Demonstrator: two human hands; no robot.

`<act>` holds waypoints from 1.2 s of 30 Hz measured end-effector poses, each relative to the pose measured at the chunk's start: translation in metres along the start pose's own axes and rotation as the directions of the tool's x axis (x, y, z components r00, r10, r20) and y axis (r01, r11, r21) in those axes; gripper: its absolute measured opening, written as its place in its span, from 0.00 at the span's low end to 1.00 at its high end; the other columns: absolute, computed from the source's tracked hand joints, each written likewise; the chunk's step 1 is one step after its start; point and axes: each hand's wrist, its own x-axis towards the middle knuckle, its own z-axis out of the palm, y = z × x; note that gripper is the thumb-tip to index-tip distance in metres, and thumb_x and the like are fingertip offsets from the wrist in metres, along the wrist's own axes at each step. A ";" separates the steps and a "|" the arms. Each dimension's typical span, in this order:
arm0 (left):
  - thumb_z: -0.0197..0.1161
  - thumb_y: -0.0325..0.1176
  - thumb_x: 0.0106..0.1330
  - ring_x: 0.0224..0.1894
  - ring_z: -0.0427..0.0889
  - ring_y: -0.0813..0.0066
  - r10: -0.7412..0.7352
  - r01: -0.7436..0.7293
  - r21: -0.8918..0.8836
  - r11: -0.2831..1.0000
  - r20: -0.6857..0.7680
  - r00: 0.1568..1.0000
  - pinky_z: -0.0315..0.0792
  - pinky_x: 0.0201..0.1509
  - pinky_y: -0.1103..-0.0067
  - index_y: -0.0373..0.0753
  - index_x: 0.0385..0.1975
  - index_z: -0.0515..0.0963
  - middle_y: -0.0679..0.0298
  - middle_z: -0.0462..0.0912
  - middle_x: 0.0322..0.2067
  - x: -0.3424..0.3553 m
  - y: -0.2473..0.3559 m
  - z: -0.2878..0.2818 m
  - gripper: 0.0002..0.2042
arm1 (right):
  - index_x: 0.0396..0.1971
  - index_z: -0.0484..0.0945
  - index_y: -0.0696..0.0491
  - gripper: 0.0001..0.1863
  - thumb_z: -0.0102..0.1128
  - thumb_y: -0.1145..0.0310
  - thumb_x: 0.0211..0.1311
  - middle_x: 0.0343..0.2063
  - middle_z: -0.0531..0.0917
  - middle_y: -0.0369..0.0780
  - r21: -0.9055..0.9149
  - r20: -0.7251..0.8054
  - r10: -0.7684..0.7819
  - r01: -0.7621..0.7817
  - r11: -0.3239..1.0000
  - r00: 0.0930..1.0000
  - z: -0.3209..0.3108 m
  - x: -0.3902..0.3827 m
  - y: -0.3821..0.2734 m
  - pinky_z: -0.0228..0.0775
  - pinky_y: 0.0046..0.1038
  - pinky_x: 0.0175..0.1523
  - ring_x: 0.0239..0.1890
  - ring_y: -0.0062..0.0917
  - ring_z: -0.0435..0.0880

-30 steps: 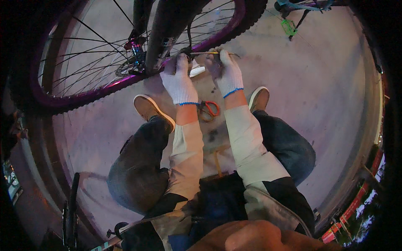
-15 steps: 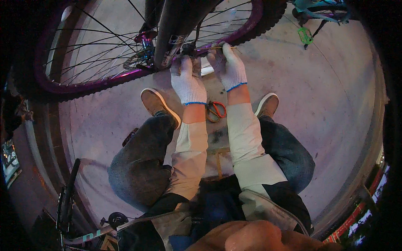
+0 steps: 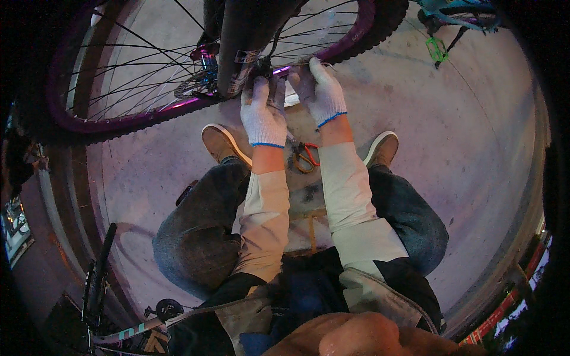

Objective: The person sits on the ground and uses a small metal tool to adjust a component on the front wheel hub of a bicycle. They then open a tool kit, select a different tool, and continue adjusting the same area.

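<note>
Both my hands wear white knit gloves with blue cuffs, darkened at the fingers. My left hand [image 3: 263,115] is closed at a small black brake caliper [image 3: 261,69] beside the lower fork leg [image 3: 233,59]; its fingertips are partly hidden. To its right, my right hand [image 3: 320,92] pinches a thin rod-like tool [image 3: 303,64] between thumb and fingers, pointing toward the caliper; its exact kind is too small to tell. Behind them stands the bicycle wheel with a purple rim [image 3: 145,115], black spokes and a brake disc [image 3: 189,88] near the hub.
Pliers with red-orange handles [image 3: 308,158] lie on the concrete floor [image 3: 475,154] between my shoes. A blue bicycle with a green pedal [image 3: 437,50] stands at the far right. Another bicycle's black tyre and frame [image 3: 98,279] show at the lower left.
Both hands have shifted very slightly left, still at the caliper. More of the pliers shows between my forearms. The view has moved a little.
</note>
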 end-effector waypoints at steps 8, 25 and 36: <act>0.63 0.21 0.73 0.56 0.83 0.62 -0.156 0.167 -0.262 0.950 0.064 0.986 0.83 0.62 0.68 0.40 0.62 0.74 0.60 0.82 0.56 0.008 -0.003 -0.009 0.19 | 0.47 0.80 0.57 0.11 0.58 0.65 0.79 0.41 0.87 0.44 -0.014 0.039 0.033 -0.033 0.999 0.999 -0.004 0.005 -0.001 0.86 0.33 0.48 0.41 0.33 0.87; 0.66 0.26 0.73 0.54 0.84 0.65 -0.005 0.002 -0.082 0.997 -0.035 0.999 0.84 0.59 0.71 0.37 0.54 0.79 0.60 0.85 0.52 0.001 -0.002 0.004 0.12 | 0.50 0.75 0.58 0.13 0.53 0.63 0.81 0.44 0.84 0.44 0.076 0.035 -0.025 0.022 0.997 0.999 0.005 -0.003 0.007 0.85 0.36 0.46 0.42 0.35 0.85; 0.67 0.25 0.72 0.54 0.82 0.69 0.005 -0.006 -0.033 0.999 -0.039 0.999 0.84 0.58 0.72 0.41 0.59 0.75 0.62 0.82 0.54 -0.002 -0.001 0.007 0.17 | 0.47 0.79 0.56 0.11 0.57 0.63 0.80 0.40 0.86 0.43 0.088 -0.010 0.001 -0.001 0.996 1.000 0.005 -0.007 0.005 0.85 0.32 0.46 0.40 0.33 0.86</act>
